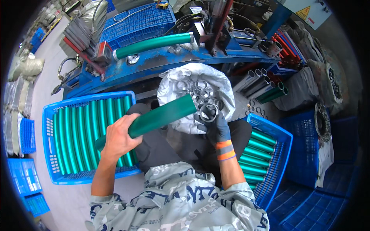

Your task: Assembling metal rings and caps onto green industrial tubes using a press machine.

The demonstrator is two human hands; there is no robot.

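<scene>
My bare left hand is closed round a green metal tube, held at a slant over my lap with its far end up and to the right. My right hand, in a dark glove with an orange cuff, grips a silver metal ring close to that end of the tube; ring and tube look apart. Just beyond, a white sack stands with its mouth rolled open, full of loose metal rings. Another green tube lies across the blue machine bench, a silver ring at each end.
At left a blue crate holds many green tubes; a second blue crate with green tubes stands at right. Behind the sack runs the blue machine bench. Bare and green tubes stand beside rings on the floor.
</scene>
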